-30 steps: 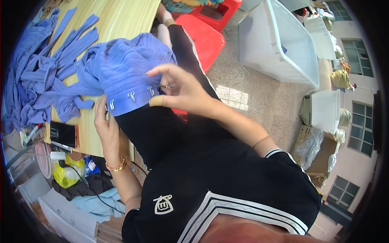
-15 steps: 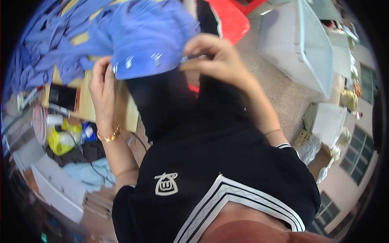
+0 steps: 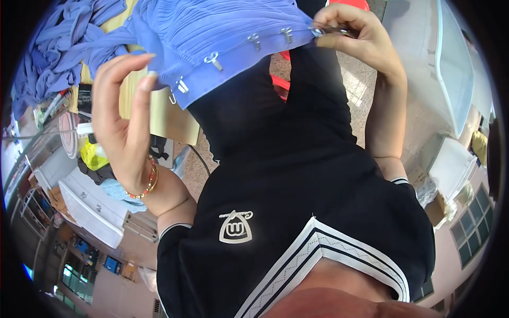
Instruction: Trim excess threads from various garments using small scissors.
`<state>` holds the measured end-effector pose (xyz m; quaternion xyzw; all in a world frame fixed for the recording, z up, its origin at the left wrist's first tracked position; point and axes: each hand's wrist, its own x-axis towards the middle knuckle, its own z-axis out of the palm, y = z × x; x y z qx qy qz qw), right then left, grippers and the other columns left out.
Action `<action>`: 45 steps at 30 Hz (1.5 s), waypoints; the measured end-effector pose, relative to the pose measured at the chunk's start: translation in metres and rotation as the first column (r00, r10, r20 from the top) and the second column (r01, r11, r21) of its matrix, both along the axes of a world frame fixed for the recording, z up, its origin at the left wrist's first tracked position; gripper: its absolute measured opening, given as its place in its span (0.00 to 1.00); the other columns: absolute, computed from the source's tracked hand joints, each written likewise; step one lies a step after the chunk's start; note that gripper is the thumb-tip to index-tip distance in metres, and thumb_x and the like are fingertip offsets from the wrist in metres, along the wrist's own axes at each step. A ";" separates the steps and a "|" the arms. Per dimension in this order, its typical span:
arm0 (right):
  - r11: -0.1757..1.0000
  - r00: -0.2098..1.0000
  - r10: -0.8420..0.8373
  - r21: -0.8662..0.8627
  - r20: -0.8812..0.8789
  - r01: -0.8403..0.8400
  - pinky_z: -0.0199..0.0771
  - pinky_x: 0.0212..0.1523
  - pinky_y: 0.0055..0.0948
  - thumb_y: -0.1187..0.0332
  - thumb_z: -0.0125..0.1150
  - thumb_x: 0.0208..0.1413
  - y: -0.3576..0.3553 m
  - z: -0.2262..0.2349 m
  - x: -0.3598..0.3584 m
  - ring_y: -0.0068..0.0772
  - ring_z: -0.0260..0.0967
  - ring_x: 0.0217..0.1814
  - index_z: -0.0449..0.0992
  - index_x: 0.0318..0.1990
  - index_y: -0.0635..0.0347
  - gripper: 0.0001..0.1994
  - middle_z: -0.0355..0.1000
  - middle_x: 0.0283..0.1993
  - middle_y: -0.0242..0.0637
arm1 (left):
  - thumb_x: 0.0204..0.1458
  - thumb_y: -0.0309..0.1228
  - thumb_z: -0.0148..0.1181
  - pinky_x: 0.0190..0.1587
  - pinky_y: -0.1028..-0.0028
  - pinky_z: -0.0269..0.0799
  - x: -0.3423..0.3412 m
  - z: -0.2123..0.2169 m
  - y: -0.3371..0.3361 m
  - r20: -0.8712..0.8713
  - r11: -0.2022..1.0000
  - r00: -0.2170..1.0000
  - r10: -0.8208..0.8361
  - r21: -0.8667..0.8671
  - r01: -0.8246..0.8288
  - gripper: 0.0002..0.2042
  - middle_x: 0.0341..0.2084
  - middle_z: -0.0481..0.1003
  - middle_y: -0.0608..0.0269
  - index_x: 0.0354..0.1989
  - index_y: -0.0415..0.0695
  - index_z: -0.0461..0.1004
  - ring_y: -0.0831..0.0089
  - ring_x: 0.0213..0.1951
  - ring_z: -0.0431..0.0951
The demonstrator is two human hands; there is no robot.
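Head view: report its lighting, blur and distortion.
In the head view, the picture's rim falls to black and the translucent plastic bin looks bent; sunlight leaves a bright patch on the speckled floor; the silver metal hooks on the blue pleated fabric catch highlights; the left hand looks slightly soft, perhaps from motion.

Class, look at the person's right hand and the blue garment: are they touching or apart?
Touching. The head view shows the right hand pinching the blue garment at its corner, between thumb and finger.
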<state>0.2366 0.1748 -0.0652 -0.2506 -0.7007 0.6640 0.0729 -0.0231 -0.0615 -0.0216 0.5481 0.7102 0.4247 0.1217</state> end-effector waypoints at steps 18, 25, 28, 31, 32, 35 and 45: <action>0.946 0.970 -0.075 -0.325 -0.230 -0.004 0.66 0.34 0.13 0.81 0.70 0.49 -0.037 0.019 -0.009 0.13 0.70 0.35 0.77 0.48 0.66 0.17 0.77 0.36 0.31 | 0.44 0.20 0.71 0.41 0.77 0.72 0.060 0.027 0.046 -0.537 0.999 0.843 -0.023 -0.048 -0.003 0.08 0.35 0.80 0.61 0.34 0.42 0.85 0.72 0.39 0.79; 0.984 0.432 0.174 0.172 -0.885 -0.045 0.58 0.32 0.13 0.79 0.72 0.49 -0.038 -0.024 -0.047 0.12 0.60 0.29 0.76 0.50 0.66 0.19 0.70 0.32 0.25 | 0.50 0.20 0.67 0.45 0.75 0.71 0.058 -0.002 0.034 -0.204 0.986 0.970 0.130 0.129 -0.106 0.04 0.36 0.79 0.57 0.33 0.38 0.80 0.69 0.38 0.77; 0.995 0.944 -0.074 0.040 -0.320 0.092 0.61 0.33 0.16 0.73 0.74 0.48 -0.057 0.025 -0.039 0.13 0.61 0.33 0.76 0.51 0.63 0.21 0.69 0.36 0.26 | 0.57 0.19 0.59 0.49 0.75 0.71 0.055 -0.008 0.031 0.320 0.960 0.947 0.027 0.256 -0.114 0.03 0.46 0.76 0.52 0.39 0.35 0.76 0.72 0.45 0.76; 0.986 0.996 0.000 0.165 -0.090 0.015 0.65 0.35 0.20 0.69 0.73 0.50 -0.054 0.061 -0.036 0.17 0.64 0.34 0.77 0.51 0.61 0.20 0.72 0.36 0.28 | 0.58 0.20 0.57 0.52 0.75 0.70 0.057 -0.005 0.033 0.569 0.946 0.822 -0.020 0.277 -0.169 0.04 0.46 0.76 0.52 0.40 0.35 0.75 0.73 0.46 0.76; 0.982 0.988 0.023 0.188 -0.153 0.006 0.68 0.36 0.23 0.67 0.73 0.50 -0.053 0.060 -0.038 0.23 0.68 0.34 0.77 0.50 0.61 0.20 0.74 0.37 0.32 | 0.62 0.21 0.52 0.59 0.70 0.67 0.053 -0.008 0.030 0.550 0.954 0.834 -0.053 0.275 -0.121 0.06 0.49 0.74 0.43 0.43 0.31 0.73 0.64 0.52 0.75; 0.917 0.986 0.150 0.382 -0.070 -0.112 0.69 0.35 0.25 0.67 0.72 0.50 -0.048 0.070 -0.047 0.27 0.70 0.35 0.77 0.50 0.60 0.19 0.74 0.37 0.34 | 0.63 0.22 0.51 0.59 0.70 0.68 0.047 -0.011 0.028 0.616 0.943 0.779 -0.117 0.315 -0.107 0.07 0.50 0.74 0.42 0.43 0.31 0.73 0.64 0.51 0.76; 0.969 0.981 -0.033 0.235 -0.190 0.079 0.68 0.37 0.19 0.75 0.68 0.52 -0.059 0.048 -0.051 0.18 0.69 0.36 0.76 0.50 0.66 0.16 0.75 0.39 0.33 | 0.61 0.24 0.52 0.56 0.71 0.69 0.039 -0.007 0.027 0.487 0.961 0.867 -0.107 0.274 -0.035 0.10 0.50 0.74 0.41 0.48 0.32 0.73 0.62 0.51 0.78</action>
